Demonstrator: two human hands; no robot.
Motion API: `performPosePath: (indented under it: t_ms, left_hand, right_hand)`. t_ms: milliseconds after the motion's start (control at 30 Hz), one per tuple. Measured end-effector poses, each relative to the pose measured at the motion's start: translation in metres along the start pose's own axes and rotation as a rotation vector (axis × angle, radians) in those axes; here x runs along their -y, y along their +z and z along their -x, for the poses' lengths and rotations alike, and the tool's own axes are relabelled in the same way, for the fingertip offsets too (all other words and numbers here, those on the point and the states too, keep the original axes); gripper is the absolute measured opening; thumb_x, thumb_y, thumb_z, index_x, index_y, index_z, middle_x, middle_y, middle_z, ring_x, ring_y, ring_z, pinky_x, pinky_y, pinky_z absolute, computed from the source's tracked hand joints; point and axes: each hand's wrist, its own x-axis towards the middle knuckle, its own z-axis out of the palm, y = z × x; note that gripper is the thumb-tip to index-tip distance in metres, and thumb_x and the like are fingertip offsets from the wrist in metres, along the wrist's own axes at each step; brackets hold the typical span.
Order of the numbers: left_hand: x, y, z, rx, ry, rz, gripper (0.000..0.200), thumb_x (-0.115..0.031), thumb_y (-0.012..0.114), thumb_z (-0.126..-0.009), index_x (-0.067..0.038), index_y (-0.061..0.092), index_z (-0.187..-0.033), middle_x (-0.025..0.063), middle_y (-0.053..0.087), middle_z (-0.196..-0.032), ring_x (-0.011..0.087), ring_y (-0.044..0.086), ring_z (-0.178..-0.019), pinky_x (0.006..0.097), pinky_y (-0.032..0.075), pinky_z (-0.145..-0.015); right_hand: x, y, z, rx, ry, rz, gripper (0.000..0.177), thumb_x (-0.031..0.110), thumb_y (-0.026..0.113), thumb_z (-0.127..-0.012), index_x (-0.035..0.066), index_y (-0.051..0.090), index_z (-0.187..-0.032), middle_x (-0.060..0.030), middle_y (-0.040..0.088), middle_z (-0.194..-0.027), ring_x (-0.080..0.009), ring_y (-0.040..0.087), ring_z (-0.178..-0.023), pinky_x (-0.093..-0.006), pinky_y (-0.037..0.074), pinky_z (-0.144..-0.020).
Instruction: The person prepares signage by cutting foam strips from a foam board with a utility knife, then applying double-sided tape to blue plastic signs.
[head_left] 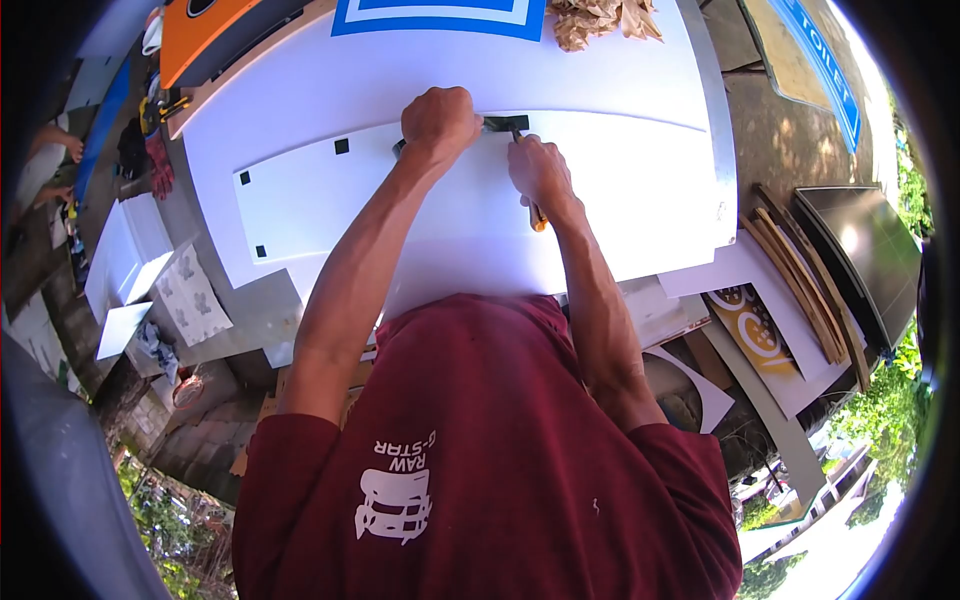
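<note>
A long white panel (300, 200) lies across the white table top, with small black squares (342, 146) stuck near its left part. At the panel's far edge is a dark strip (507, 124). My left hand (440, 125) is closed at the left end of this strip, and part of a dark piece shows beside its wrist. Just right of the strip, my right hand (541, 178) is wrapped round a cutter with an orange-yellow handle end (538, 218); its tip meets the strip.
Crumpled brown paper (600, 22) and a blue-and-white sign (440, 14) lie at the table's far side. An orange panel (205, 35) is at the upper left. Wooden strips (800, 280) and board offcuts stand right. Another person's hands (62, 145) show at far left.
</note>
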Motion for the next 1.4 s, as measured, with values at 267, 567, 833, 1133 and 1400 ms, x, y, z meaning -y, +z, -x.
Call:
performPosePath:
  t_ms: [267,567,833,1133,1400]
  left_hand:
    - [0.024,-0.026,0.015,0.056,-0.089,0.168,0.025,-0.031,0.072,-0.085,-0.007,0.078,-0.084,0.0117,0.070,-0.067,0.0298,0.071,-0.066,0.0386,0.056,-0.072]
    - [0.061,-0.036,0.100,0.122,-0.071,0.605,0.035,-0.038,0.073,-0.090,-0.005,0.078,-0.100,0.0052,0.062,-0.057,0.0120,0.054,-0.044,0.0294,0.044,-0.046]
    - [0.061,-0.015,0.142,0.113,-0.041,0.811,0.030,-0.033,0.075,-0.090,-0.006,0.077,-0.103,0.0023,0.061,-0.058,0.0093,0.051,-0.045,0.0273,0.041,-0.045]
    - [0.033,0.006,0.155,0.219,-0.054,0.532,0.029,-0.034,0.075,-0.087,-0.008,0.079,-0.098,0.0033,0.064,-0.060,0.0105,0.055,-0.044,0.0292,0.046,-0.047]
    - [-0.029,0.036,0.127,0.247,0.048,0.067,0.020,-0.025,0.070,-0.083,-0.007,0.078,-0.089,0.0169,0.074,-0.082,0.0317,0.074,-0.082,0.0420,0.058,-0.075]
  right_hand:
    - [-0.037,0.007,-0.012,-0.314,-0.121,0.067,0.045,0.043,0.057,-0.100,-0.002,0.062,-0.097,-0.0166,0.068,-0.071,-0.0297,0.069,-0.063,-0.0411,0.053,-0.062]
    - [0.010,-0.027,-0.039,-0.169,0.123,0.077,0.044,0.050,0.074,-0.086,0.006,0.071,-0.079,-0.0086,0.069,-0.066,-0.0246,0.069,-0.059,-0.0387,0.055,-0.063]
    - [-0.013,0.010,0.047,0.101,-0.169,-0.721,0.028,0.028,0.079,-0.083,0.002,0.074,-0.088,-0.0021,0.064,-0.066,-0.0100,0.057,-0.058,-0.0270,0.047,-0.052]
    - [-0.061,0.028,0.088,-0.002,-0.204,-0.770,0.023,0.025,0.078,-0.081,0.003,0.075,-0.086,0.0000,0.059,-0.062,-0.0075,0.049,-0.051,-0.0250,0.040,-0.049]
    - [-0.101,0.039,0.076,-0.325,-0.157,-0.256,0.026,0.024,0.076,-0.083,-0.002,0.071,-0.083,-0.0123,0.063,-0.061,-0.0209,0.059,-0.053,-0.0374,0.051,-0.057]
